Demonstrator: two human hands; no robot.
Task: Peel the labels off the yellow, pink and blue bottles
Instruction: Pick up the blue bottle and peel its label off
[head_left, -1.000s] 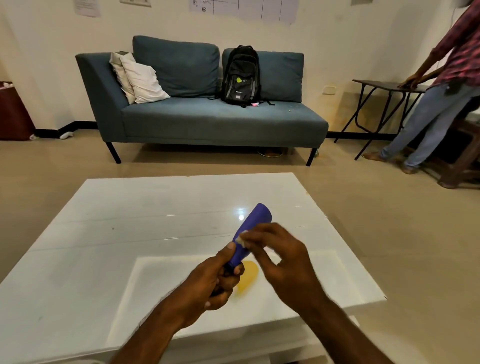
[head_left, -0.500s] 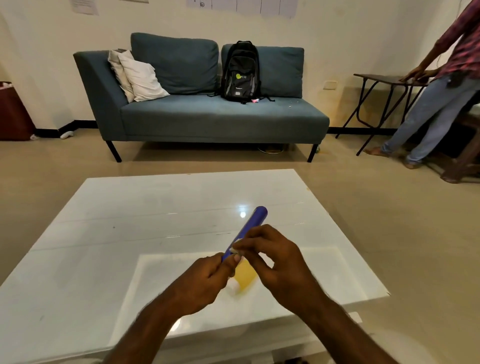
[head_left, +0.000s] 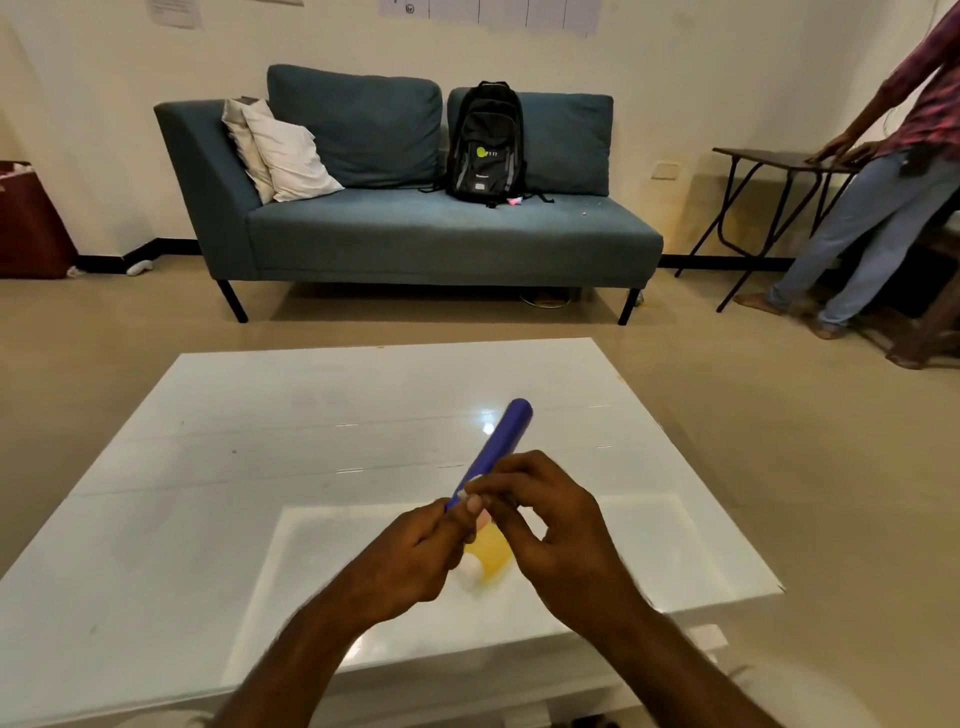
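My left hand (head_left: 410, 558) grips the lower end of the blue bottle (head_left: 501, 441), which slants up and away over the white table (head_left: 208, 467). The fingertips of my right hand (head_left: 550, 525) pinch at a small pale label edge on the bottle's side, right above my left thumb. Under my hands the yellow bottle (head_left: 488, 556) lies on the table, with its white cap toward me and most of it hidden. A sliver of pink shows between my fingers; I cannot tell what it is.
A blue sofa (head_left: 415, 228) with a black backpack (head_left: 485, 143) and white pillows stands beyond the table. At the right a person (head_left: 883, 171) leans on a dark folding table (head_left: 779, 161). A dark red bin (head_left: 26, 218) is at the far left.
The blue bottle has turned in my hands, so it now looks narrower. My right fingertips stayed at the label near its lower end. The yellow bottle's white cap has come into view.
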